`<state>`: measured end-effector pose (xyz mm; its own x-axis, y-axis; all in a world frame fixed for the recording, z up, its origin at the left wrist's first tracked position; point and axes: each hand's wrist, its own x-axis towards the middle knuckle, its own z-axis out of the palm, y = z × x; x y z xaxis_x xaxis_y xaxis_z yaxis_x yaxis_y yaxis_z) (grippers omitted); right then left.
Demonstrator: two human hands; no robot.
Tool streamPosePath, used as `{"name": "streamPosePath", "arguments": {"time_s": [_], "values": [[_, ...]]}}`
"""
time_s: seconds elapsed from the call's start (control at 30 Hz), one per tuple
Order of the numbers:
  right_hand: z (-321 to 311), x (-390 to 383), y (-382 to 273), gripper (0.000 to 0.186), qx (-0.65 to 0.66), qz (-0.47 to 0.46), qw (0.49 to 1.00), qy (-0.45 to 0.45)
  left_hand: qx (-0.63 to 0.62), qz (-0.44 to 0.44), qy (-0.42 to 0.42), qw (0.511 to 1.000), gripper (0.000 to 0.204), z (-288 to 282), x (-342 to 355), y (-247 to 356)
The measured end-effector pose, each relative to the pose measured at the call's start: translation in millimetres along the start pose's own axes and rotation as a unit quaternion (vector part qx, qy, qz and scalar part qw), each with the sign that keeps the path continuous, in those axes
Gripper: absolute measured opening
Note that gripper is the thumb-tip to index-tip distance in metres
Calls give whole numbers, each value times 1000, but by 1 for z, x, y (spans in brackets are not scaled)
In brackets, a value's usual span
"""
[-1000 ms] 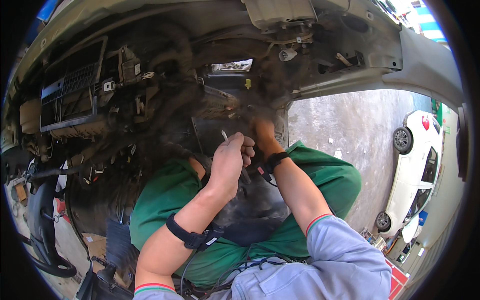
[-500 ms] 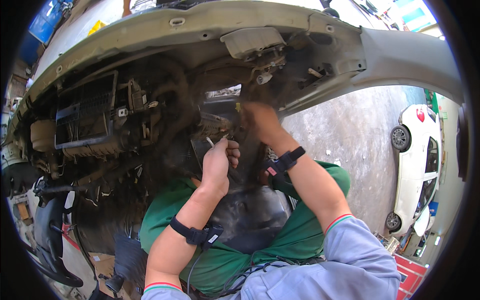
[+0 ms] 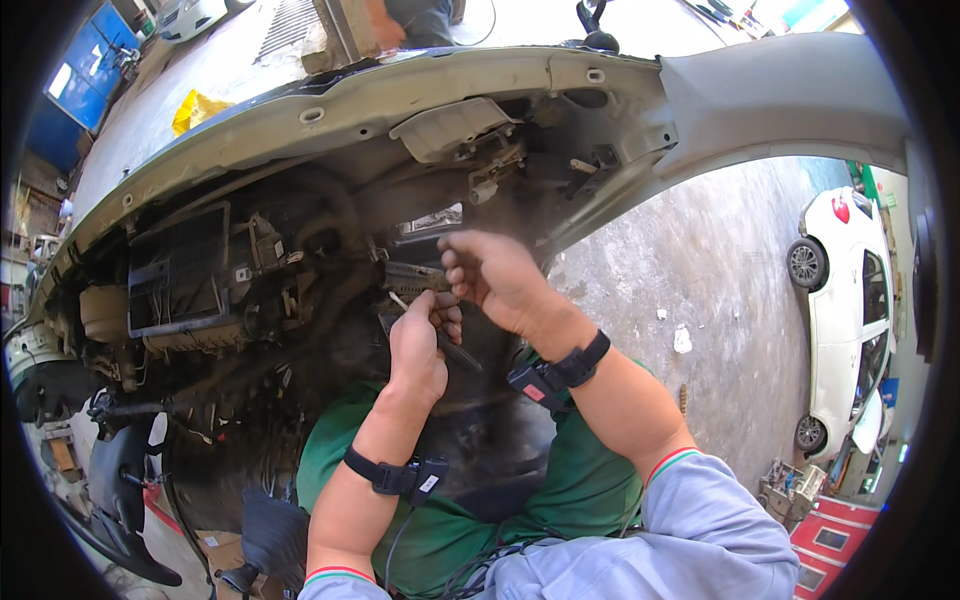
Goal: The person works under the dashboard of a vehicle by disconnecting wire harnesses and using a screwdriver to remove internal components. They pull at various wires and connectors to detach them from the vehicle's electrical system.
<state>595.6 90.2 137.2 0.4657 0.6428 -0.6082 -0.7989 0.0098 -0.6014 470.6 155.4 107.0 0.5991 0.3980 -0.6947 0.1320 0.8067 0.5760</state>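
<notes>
My left hand (image 3: pixel 420 345) is closed, with a thin white stick (image 3: pixel 398 299) poking up between its fingers. A slim dark piece (image 3: pixel 460 353) juts from beneath those fingers; its kind is unclear. Just above and to the right, my right hand (image 3: pixel 492 280) has its fingers curled close to the left fingertips. What sits inside that curl, if anything, is hidden. Both hands are in front of a stripped car dashboard area, beside a ribbed metal part (image 3: pixel 412 272) below a small rectangular gap (image 3: pixel 432 220).
A pale metal body beam (image 3: pixel 430 95) arches over the work area. At left are an exposed heater housing (image 3: pixel 180 275) and a steering wheel (image 3: pixel 115 500). A white car (image 3: pixel 845 320) stands at right on the concrete floor. Beyond the beam, another person's legs (image 3: pixel 420 22) show.
My right hand has come down and left from a yellow spot deeper in the bay, close to my left hand. The view has shifted, and the slim dark piece now shows below the left fingers.
</notes>
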Motion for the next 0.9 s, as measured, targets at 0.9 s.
{"name": "streamPosePath", "arguments": {"time_s": [0.9], "values": [[-37, 18, -27, 13, 190, 47, 978, 69, -109, -16, 20, 994, 14, 84, 37, 31]]}}
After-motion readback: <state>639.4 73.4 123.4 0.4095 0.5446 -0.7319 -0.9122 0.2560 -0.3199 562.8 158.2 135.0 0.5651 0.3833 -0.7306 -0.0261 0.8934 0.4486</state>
